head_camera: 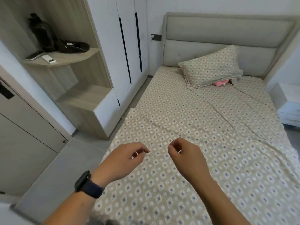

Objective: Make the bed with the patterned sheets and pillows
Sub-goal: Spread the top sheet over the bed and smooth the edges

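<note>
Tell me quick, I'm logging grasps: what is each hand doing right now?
Left hand: fingers curled, thumb and forefinger pinched; whether they hold the patterned sheet cannot be told.
Right hand: the same pinch, contents likewise unclear.

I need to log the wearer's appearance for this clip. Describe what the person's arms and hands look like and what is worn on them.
Both forearms are bare, with no sleeves in view. The left hand has a dark smartwatch with a black square face and a navy band on its wrist. The right hand and its wrist are bare; no rings, gloves or markings show on either.
</note>
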The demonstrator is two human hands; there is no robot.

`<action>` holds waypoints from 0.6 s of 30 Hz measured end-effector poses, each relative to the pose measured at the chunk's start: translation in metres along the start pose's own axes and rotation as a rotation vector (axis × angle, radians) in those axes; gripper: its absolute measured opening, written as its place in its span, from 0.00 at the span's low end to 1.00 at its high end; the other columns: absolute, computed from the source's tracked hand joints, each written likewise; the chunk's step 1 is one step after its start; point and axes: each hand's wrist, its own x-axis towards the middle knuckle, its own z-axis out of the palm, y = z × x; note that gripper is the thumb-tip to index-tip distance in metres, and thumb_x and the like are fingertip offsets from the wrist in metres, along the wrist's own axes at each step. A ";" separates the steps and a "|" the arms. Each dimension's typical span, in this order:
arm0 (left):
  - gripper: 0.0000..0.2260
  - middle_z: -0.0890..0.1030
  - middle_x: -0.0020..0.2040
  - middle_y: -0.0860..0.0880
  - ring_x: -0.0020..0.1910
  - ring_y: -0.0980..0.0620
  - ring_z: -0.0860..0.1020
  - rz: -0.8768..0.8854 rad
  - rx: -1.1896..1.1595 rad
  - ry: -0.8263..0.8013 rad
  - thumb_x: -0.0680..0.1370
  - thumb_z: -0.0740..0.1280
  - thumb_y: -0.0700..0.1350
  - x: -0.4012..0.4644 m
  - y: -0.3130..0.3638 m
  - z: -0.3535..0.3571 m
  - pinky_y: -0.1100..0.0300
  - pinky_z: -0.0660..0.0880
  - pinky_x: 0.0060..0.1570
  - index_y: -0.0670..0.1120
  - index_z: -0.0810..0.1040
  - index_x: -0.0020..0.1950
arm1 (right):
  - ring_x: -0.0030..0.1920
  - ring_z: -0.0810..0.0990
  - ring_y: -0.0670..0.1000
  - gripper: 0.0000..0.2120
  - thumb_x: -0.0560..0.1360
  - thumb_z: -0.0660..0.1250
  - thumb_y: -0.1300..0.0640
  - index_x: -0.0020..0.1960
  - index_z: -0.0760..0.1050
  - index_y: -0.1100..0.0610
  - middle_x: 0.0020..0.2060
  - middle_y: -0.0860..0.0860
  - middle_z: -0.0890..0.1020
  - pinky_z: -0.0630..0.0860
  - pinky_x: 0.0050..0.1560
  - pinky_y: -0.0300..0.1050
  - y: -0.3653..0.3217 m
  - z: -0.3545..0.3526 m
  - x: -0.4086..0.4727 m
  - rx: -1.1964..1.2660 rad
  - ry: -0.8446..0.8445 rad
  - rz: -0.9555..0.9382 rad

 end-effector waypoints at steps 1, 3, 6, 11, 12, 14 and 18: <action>0.08 0.81 0.51 0.65 0.49 0.63 0.79 0.006 -0.038 0.006 0.82 0.64 0.52 0.003 -0.011 -0.007 0.64 0.76 0.49 0.61 0.80 0.57 | 0.35 0.80 0.41 0.05 0.78 0.65 0.47 0.45 0.78 0.42 0.39 0.38 0.82 0.80 0.38 0.44 -0.009 0.011 0.007 -0.010 0.016 0.002; 0.08 0.81 0.52 0.65 0.51 0.63 0.79 0.050 -0.051 -0.061 0.82 0.63 0.53 0.007 -0.040 -0.024 0.64 0.76 0.51 0.61 0.80 0.58 | 0.34 0.80 0.41 0.04 0.78 0.65 0.47 0.45 0.78 0.42 0.39 0.38 0.82 0.80 0.38 0.46 -0.036 0.043 0.020 -0.007 0.059 0.009; 0.10 0.80 0.54 0.64 0.52 0.64 0.77 0.122 0.083 -0.223 0.83 0.60 0.56 0.012 -0.085 -0.052 0.61 0.77 0.53 0.62 0.77 0.61 | 0.37 0.80 0.41 0.04 0.78 0.65 0.47 0.44 0.77 0.42 0.40 0.38 0.82 0.80 0.40 0.48 -0.073 0.086 0.030 0.034 0.109 0.042; 0.09 0.80 0.53 0.65 0.50 0.65 0.77 0.161 0.161 -0.302 0.83 0.61 0.54 0.017 -0.164 -0.121 0.61 0.76 0.52 0.62 0.78 0.60 | 0.38 0.80 0.40 0.04 0.78 0.65 0.47 0.47 0.78 0.43 0.40 0.39 0.82 0.79 0.41 0.44 -0.136 0.162 0.034 0.056 0.108 0.081; 0.09 0.80 0.53 0.65 0.50 0.65 0.77 0.171 0.195 -0.318 0.82 0.61 0.54 0.015 -0.176 -0.133 0.59 0.77 0.52 0.62 0.77 0.59 | 0.38 0.80 0.40 0.04 0.78 0.65 0.46 0.47 0.78 0.43 0.40 0.39 0.82 0.78 0.40 0.43 -0.146 0.174 0.029 0.066 0.114 0.093; 0.09 0.80 0.53 0.64 0.49 0.64 0.77 0.196 0.231 -0.344 0.82 0.61 0.55 0.015 -0.188 -0.147 0.59 0.77 0.51 0.62 0.77 0.60 | 0.39 0.80 0.41 0.04 0.78 0.65 0.47 0.46 0.78 0.43 0.39 0.39 0.82 0.78 0.40 0.43 -0.159 0.187 0.025 0.092 0.130 0.108; 0.10 0.80 0.53 0.64 0.50 0.65 0.77 0.245 0.231 -0.377 0.82 0.60 0.55 0.029 -0.199 -0.164 0.61 0.76 0.51 0.61 0.77 0.61 | 0.39 0.80 0.40 0.04 0.79 0.65 0.46 0.47 0.77 0.43 0.40 0.38 0.82 0.80 0.42 0.44 -0.174 0.214 0.039 0.080 0.111 0.130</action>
